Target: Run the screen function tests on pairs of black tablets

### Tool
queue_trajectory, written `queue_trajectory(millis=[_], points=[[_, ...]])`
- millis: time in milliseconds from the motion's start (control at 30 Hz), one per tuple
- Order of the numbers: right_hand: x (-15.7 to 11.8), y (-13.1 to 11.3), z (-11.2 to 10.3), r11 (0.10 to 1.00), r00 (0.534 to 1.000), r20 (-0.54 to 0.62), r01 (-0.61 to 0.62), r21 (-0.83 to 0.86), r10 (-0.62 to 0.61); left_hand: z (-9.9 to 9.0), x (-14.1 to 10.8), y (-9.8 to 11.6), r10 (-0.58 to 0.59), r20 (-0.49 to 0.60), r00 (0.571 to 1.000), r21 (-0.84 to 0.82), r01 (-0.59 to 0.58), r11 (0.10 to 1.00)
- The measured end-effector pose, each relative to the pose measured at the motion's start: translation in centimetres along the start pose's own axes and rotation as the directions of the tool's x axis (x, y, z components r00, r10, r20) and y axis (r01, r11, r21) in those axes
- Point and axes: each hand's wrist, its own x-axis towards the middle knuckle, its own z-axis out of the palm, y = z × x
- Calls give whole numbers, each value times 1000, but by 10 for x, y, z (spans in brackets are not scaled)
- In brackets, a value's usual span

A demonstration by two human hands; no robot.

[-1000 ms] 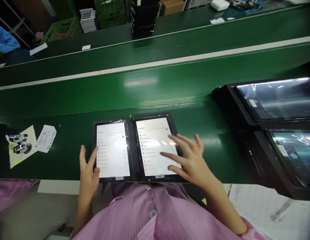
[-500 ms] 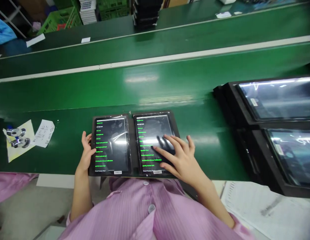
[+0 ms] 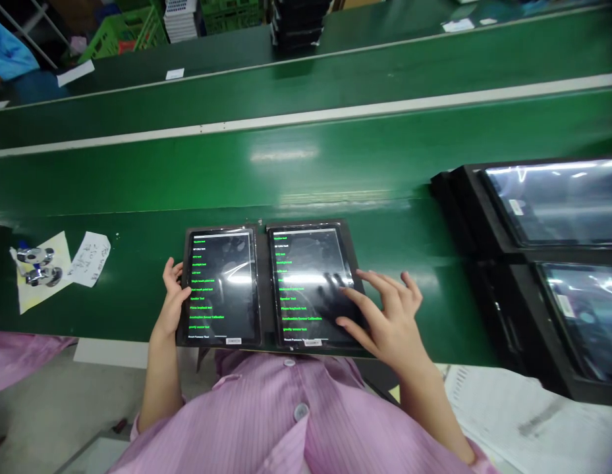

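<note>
Two black tablets lie side by side at the bench's near edge, each on a dark backing and showing a list of mostly green text. Beside the left edge of the left tablet [image 3: 224, 283] is my left hand [image 3: 172, 299], fingers apart, thumb touching the edge. My right hand [image 3: 389, 313] is spread over the right side of the right tablet [image 3: 310, 283], holding nothing. Whether its fingertips touch the glass, I cannot tell.
Stacked dark trays with tablets [image 3: 572, 204] stand at the right. Metal parts [image 3: 41, 266] and a handwritten note [image 3: 91, 259] lie left. Beyond the white rail [image 3: 296, 118] is a black stack [image 3: 298, 23]. Papers [image 3: 523, 421] lie below right.
My right hand has moved to the right across the right tablet, from its middle toward its right edge. My left hand stays at the left tablet. The view has shifted slightly.
</note>
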Motion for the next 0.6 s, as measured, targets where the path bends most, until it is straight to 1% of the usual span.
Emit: queue_trajectory(millis=[167,267,367,467,500,533,600], points=[[6,-2,1,1000,1000,23,-7,-20,7,5,5,6,-47,-36,998,53,49,997],[10,-6,5,1000,999,34,-2,-15,2,5,6,9,-63,-25,998,129,66,989],[12,-9,8,1000,999,47,16,-17,-15,7,4,12,-45,-15,999,228,47,973],[15,-10,10,999,998,56,37,-18,-36,9,4,14,-10,-42,999,365,24,931],[16,-10,10,999,997,62,38,-19,-37,9,5,13,-3,-53,999,384,23,923],[17,-10,11,999,997,69,37,-21,-36,9,6,11,-2,-62,998,379,25,925],[19,-11,12,999,995,91,35,-31,-32,7,8,6,-12,-69,998,314,33,949]])
